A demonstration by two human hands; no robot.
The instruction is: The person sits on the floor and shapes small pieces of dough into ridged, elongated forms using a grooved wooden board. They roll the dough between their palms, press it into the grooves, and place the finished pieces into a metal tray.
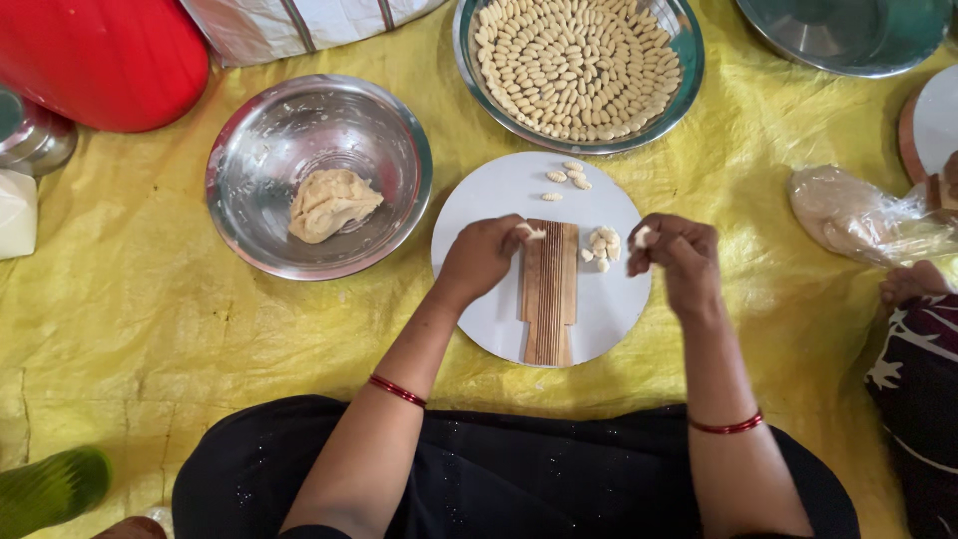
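My left hand [483, 255] presses a small piece of dough [532, 232] onto the top of a ridged wooden board [550, 299]. The board lies on a round white plate [499, 190]. My right hand [677, 258] hovers over the plate's right edge, pinching another small dough bit [643, 237]. Between my hands lies a little heap of dough bits [602, 246]. Several shaped pieces [569, 178] rest at the plate's far side.
A steel bowl [249, 130] at left holds a lump of dough [329, 203]. A steel tray [689, 70] at the top is filled with several shaped pieces. A plastic bag [858, 215] and another person's foot [913, 281] are at right. Yellow sheet [150, 329] covers the floor.
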